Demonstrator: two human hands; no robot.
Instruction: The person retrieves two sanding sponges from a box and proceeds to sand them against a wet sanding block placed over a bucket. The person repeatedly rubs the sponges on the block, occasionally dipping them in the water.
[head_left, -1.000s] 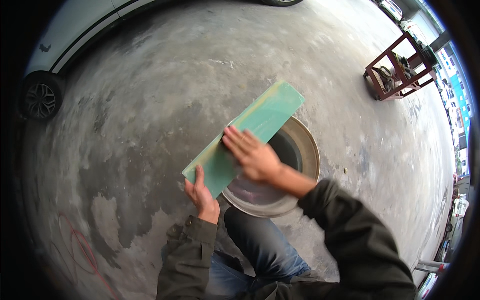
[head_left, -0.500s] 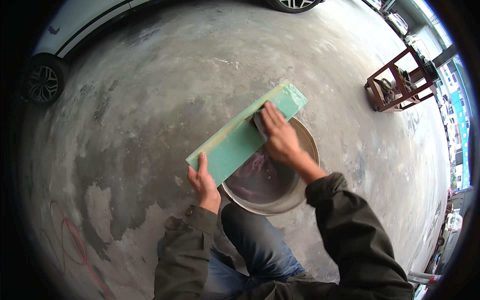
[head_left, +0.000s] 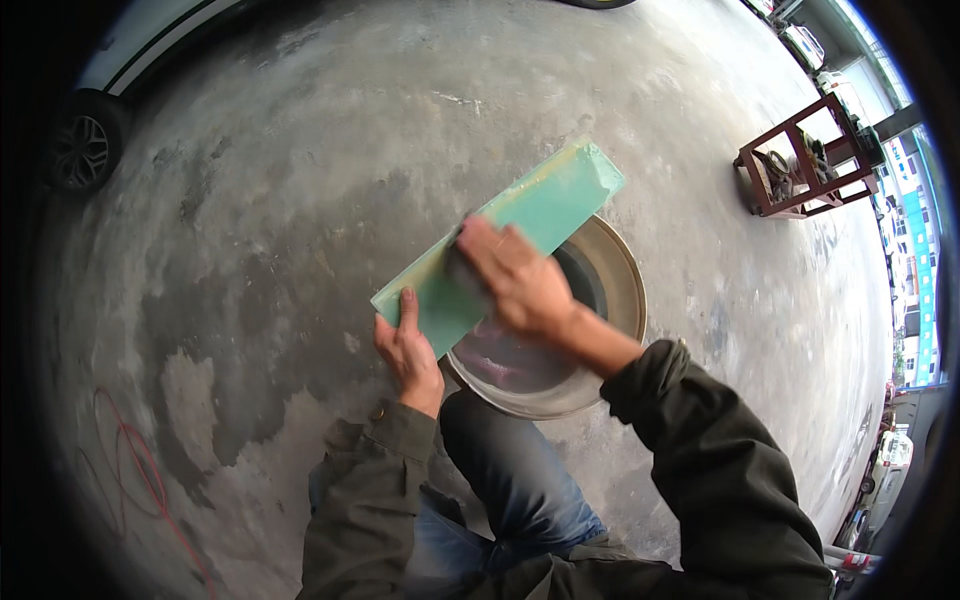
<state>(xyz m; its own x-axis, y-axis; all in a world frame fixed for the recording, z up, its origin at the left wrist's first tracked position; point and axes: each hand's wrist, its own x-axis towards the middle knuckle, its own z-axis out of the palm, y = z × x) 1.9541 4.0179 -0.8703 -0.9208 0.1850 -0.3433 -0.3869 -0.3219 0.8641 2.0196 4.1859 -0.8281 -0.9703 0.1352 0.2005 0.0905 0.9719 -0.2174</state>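
A long pale green panel with a yellowish worn band along its far edge slants across a round metal basin. Its lower left end is gripped by my left hand, thumb on top and the other fingers partly hidden under it. My right hand, blurred by motion, presses a dark grey piece of sandpaper flat against the panel near its middle. Murky water and a pinkish cloth show in the basin below.
A dark red tool cart with items on its shelves stands at the far right. A parked car's wheel is at upper left. A red hose lies on the concrete floor at lower left. My bent knee is beside the basin.
My right hand has slid the sandpaper down the panel, leftward and nearer to my left hand. The left hand keeps its hold. The whole view has shifted slightly.
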